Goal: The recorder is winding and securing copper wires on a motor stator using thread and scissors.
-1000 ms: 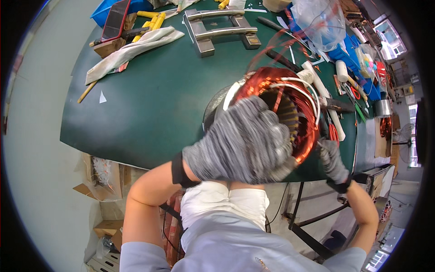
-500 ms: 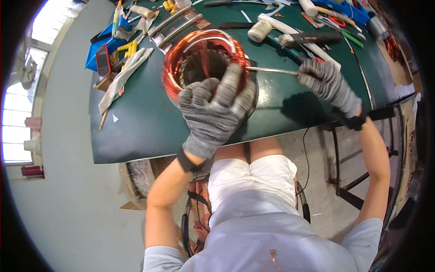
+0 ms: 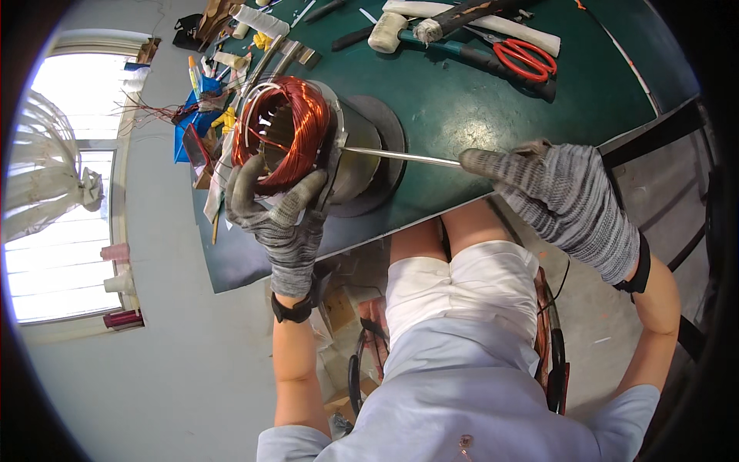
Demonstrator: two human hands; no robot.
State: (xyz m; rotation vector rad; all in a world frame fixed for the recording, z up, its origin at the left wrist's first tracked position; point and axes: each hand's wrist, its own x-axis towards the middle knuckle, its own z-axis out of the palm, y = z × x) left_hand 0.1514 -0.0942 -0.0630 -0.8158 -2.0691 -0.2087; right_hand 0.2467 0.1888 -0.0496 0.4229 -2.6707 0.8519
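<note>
A motor stator (image 3: 350, 127) with a thick ring of orange copper windings (image 3: 308, 115) lies tipped on the green table, its open end toward the left. Behind it is a dark round disc (image 3: 394, 146). My left hand (image 3: 281, 231), in a grey knit glove, grips the near rim of the windings with thumb and fingers. My right hand (image 3: 570, 204), gloved alike, is closed round a thin metal rod (image 3: 412, 158). The rod's far tip touches the stator's edge beside the windings; its other end is hidden in the glove.
Red-handled scissors (image 3: 531, 61), a white-headed mallet (image 3: 389, 35) and a pale stick (image 3: 493, 27) lie at the far side. A blue bin (image 3: 188, 123) with tools and yellow pieces stands left. The table's front edge (image 3: 369, 242) runs above my lap.
The stator has tipped over to the left, its body now showing. My left hand has moved left along the winding rim. The rod's tip now meets the stator's side edge.
</note>
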